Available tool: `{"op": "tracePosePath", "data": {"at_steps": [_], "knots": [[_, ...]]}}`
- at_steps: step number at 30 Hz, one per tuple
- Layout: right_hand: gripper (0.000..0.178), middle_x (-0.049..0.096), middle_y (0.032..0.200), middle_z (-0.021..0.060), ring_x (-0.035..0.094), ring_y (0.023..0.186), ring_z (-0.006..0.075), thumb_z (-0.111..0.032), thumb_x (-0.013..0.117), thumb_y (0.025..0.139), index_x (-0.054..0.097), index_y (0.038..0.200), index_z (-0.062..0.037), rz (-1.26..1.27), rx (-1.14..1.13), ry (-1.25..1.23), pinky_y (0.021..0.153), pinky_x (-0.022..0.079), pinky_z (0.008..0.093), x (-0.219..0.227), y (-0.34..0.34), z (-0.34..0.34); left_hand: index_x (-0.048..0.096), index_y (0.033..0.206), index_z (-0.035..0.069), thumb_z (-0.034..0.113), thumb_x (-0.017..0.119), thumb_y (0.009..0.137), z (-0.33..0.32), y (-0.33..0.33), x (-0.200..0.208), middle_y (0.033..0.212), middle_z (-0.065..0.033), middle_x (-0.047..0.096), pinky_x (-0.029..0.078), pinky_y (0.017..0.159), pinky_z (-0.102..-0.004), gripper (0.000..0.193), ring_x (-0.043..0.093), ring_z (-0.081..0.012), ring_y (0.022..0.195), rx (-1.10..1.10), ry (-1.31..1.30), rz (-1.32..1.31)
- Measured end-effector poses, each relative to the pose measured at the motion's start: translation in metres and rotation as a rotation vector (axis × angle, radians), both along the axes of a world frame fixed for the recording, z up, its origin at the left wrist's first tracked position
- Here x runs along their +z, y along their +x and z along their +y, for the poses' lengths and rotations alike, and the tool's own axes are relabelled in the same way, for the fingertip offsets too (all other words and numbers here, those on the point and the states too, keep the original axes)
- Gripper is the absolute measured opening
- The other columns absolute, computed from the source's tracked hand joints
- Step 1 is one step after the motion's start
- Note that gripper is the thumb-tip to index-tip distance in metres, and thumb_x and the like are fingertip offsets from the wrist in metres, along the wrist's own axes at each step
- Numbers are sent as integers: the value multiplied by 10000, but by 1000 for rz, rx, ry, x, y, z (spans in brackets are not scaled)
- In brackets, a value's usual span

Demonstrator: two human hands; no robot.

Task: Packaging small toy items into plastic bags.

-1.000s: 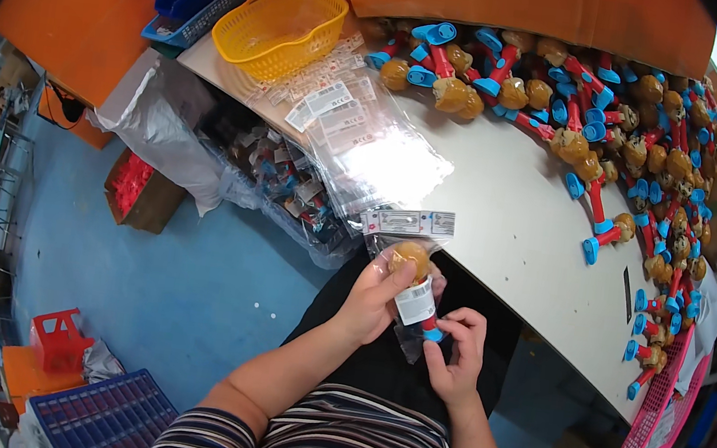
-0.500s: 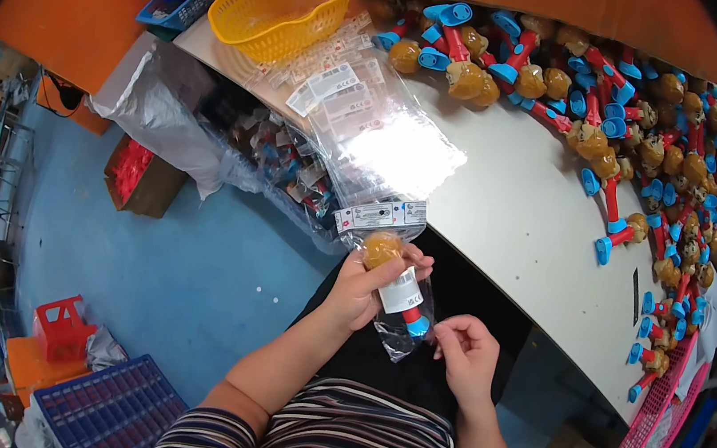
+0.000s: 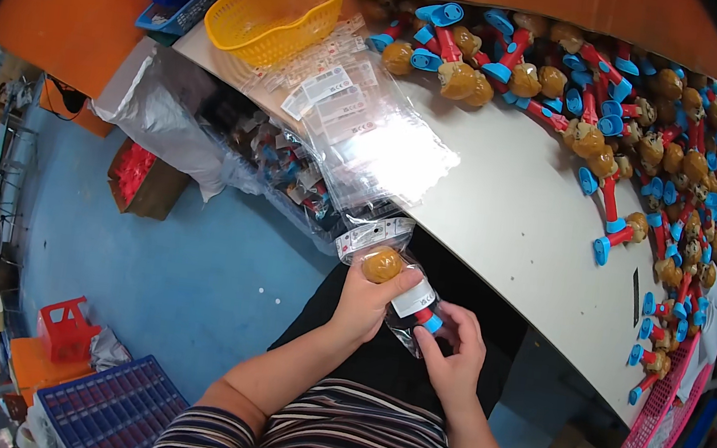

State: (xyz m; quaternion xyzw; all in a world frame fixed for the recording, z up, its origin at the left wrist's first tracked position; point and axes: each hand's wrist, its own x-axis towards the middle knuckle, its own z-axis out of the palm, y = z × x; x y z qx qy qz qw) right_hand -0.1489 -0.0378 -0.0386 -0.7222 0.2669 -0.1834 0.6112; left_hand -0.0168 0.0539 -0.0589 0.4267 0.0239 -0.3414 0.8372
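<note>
Over my lap is a bagged toy (image 3: 383, 265) with a rounded brown head, a red shaft and a blue end, inside a clear plastic bag. My left hand (image 3: 364, 301) is wrapped round it just below the head, thumb across the front. A white label (image 3: 415, 298) shows between my hands, and the bag's printed header (image 3: 375, 235) points toward the table. My right hand (image 3: 458, 348) pinches the blue end and the bag's lower part, thumb in front and fingers behind. Those fingers are partly hidden.
A pile of similar loose toys (image 3: 588, 140) covers the table's far and right sides. Flat clear bags (image 3: 352, 134) lie by a yellow basket (image 3: 267, 20). Below the table's left edge, an open sack (image 3: 272, 164) holds bagged toys. A pink basket (image 3: 661, 422) stands right.
My right hand has moved left and up, from beside the bag's lower corner onto the toy's blue end. The bagged toy has shifted slightly nearer me and tilted; my left hand still grips it.
</note>
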Motion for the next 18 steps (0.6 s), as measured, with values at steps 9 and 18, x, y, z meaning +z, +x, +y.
{"op": "tracePosePath", "data": {"at_steps": [9, 18], "knots": [[499, 659, 959, 132, 669, 822, 183, -73, 807, 765, 555, 1183, 26, -35, 100, -204, 726, 537, 276, -12, 3, -5, 377, 1409, 83, 224, 548, 982, 23, 2, -10, 1352, -221, 500, 384, 1080, -512, 481, 438, -425, 1312, -127, -153, 23], [550, 664, 971, 160, 662, 850, 288, -139, 849, 711, 578, 1166, 7, -48, 250, -575, 785, 536, 343, -16, 25, -3, 328, 1459, 83, 301, 538, 979, 37, 15, -14, 1508, -222, 324, 354, 1107, -530, 568, 360, -414, 1368, -71, -346, 118]]}}
